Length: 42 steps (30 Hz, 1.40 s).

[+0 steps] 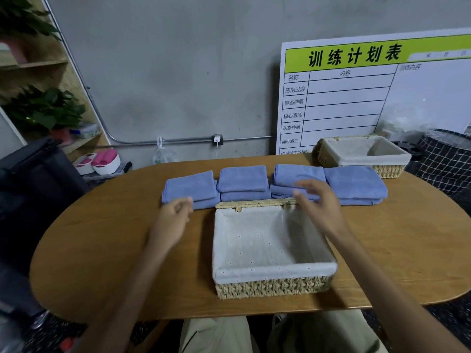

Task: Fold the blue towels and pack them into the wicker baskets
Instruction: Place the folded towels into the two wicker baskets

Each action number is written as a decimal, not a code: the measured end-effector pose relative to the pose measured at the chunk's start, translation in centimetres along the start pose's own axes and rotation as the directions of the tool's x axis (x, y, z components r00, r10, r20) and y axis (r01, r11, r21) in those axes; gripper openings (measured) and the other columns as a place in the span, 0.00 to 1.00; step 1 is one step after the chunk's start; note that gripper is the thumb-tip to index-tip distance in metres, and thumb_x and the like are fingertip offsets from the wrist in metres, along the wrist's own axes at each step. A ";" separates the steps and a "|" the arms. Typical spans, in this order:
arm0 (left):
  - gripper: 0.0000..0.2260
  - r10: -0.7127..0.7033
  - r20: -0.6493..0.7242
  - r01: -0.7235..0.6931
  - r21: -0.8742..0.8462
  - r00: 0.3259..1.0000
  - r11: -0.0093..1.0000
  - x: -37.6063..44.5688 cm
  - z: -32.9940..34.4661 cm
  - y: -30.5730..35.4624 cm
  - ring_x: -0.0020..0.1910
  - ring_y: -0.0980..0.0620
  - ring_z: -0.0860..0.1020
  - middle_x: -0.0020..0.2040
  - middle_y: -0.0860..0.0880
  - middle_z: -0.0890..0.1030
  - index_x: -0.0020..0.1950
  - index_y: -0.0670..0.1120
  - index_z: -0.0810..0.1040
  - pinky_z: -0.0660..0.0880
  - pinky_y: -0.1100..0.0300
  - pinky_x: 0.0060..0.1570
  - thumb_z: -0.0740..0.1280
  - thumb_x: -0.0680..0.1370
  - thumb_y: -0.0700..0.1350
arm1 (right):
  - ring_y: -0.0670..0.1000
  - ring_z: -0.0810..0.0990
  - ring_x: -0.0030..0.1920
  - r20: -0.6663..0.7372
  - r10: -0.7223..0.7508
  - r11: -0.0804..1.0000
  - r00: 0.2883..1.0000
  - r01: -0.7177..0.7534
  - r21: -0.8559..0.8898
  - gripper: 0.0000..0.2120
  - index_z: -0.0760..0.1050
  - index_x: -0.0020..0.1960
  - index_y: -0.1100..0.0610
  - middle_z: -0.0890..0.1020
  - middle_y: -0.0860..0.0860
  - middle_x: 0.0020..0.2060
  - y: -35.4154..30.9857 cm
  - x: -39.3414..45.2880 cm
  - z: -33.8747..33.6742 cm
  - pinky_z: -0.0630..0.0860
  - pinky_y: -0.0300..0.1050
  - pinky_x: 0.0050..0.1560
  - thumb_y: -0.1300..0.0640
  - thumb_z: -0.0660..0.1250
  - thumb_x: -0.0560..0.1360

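Several folded blue towels lie in a row across the far half of the table, in small stacks: one at the left [190,188], one left of centre [243,179], one right of centre [298,175] and one at the right [355,186]. A wicker basket [270,287] with a white cloth lining sits in front of them and holds nothing. A second lined wicker basket [390,170] stands at the far right, also with nothing in it. My left hand [173,220] hovers with loosely curled fingers just in front of the left stack. My right hand [317,202] is over the near basket's far right corner, fingers spread toward the right-of-centre stack.
The oval wooden table [107,250] has bare room on both sides of the near basket. A white and green planning board [356,98] leans on the wall behind. A black checked bag [448,159] stands at the right, a dark chair [35,179] at the left.
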<state>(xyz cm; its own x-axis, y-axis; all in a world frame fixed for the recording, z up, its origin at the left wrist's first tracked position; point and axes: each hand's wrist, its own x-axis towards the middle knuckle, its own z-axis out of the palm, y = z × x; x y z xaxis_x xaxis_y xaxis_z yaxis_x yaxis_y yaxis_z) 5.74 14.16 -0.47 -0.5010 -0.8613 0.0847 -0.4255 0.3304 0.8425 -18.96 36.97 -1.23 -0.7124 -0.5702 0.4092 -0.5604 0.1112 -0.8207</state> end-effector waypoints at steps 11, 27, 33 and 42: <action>0.24 -0.297 -0.013 0.267 -0.399 0.955 0.877 9.4 0.4 -3.4 0.47 0.40 0.83 0.54 0.34 0.79 0.70 0.40 0.64 0.81 0.50 0.35 0.68 0.81 0.51 | 0.54 0.81 0.55 0.464 -0.132 0.969 0.876 0.212 -0.124 0.13 0.80 0.58 0.59 0.84 0.56 0.55 -7.5 13.3 18.4 0.74 0.48 0.59 0.53 0.71 0.77; 0.21 -0.109 -0.394 0.018 -0.226 0.913 0.974 15.1 5.0 -5.2 0.59 0.42 0.77 0.61 0.42 0.79 0.68 0.47 0.74 0.76 0.43 0.59 0.73 0.76 0.48 | 0.51 0.82 0.52 0.655 -0.124 0.945 0.745 0.290 -0.151 0.08 0.85 0.50 0.49 0.86 0.48 0.49 -3.7 15.3 25.5 0.78 0.54 0.56 0.47 0.71 0.76; 0.19 0.002 -0.494 -0.178 -0.310 0.870 0.934 13.8 2.3 -1.3 0.61 0.52 0.75 0.64 0.50 0.77 0.66 0.49 0.77 0.74 0.65 0.56 0.71 0.77 0.38 | 0.48 0.79 0.54 0.435 -0.210 0.977 0.875 0.173 0.124 0.13 0.81 0.59 0.58 0.83 0.54 0.55 -5.8 14.5 21.6 0.73 0.35 0.53 0.54 0.72 0.77; 0.15 0.180 -0.041 -0.130 -0.844 0.983 0.519 5.3 -3.1 8.3 0.62 0.49 0.79 0.62 0.49 0.81 0.63 0.50 0.75 0.78 0.56 0.60 0.65 0.79 0.35 | 0.53 0.77 0.67 0.763 -0.106 0.540 0.637 -0.608 0.582 0.31 0.70 0.73 0.55 0.79 0.53 0.66 -12.6 9.3 10.4 0.73 0.51 0.67 0.35 0.58 0.79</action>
<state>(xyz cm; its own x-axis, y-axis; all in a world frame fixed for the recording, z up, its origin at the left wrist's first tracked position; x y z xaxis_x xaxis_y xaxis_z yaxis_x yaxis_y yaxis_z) 1.91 11.16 8.66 -0.5383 -0.8027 0.2568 0.4807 -0.0421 0.8759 -14.10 21.75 8.80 -0.0719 -0.9965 0.0434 0.3760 -0.0673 -0.9242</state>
